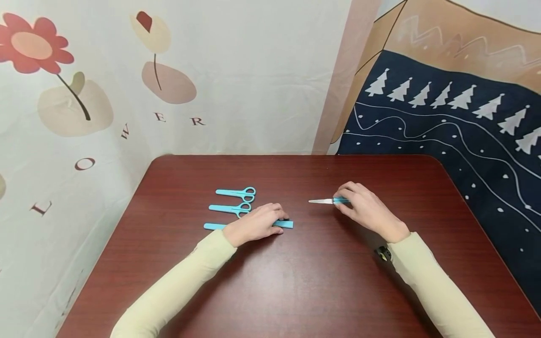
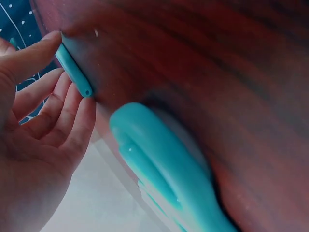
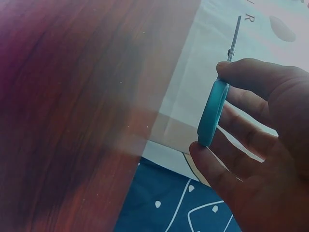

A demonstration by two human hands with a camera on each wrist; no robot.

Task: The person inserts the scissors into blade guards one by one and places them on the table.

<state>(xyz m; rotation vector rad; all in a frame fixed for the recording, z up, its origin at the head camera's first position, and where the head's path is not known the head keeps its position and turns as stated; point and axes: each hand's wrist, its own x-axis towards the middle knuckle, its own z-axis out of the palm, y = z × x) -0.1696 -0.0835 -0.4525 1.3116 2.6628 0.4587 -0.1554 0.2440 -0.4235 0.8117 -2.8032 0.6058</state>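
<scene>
My left hand (image 1: 257,224) pinches a narrow light-blue scissors sheath (image 1: 284,224) between thumb and fingers, just above or on the table. In the left wrist view the same sheath (image 2: 75,72) shows a small hole at its end. My right hand (image 1: 368,209) holds a pair of scissors by its blue handles, the bare metal blades (image 1: 321,201) pointing left. The right wrist view shows the scissors' handle (image 3: 211,113) between thumb and fingers. Another blue sheathed pair of scissors (image 1: 214,226) lies partly hidden under my left hand.
Two more sheathed blue scissors, a far pair (image 1: 232,193) and a middle pair (image 1: 224,208), lie on the brown table (image 1: 296,291) beyond my left hand, handles to the right. Behind the table hangs a printed cloth (image 1: 253,94).
</scene>
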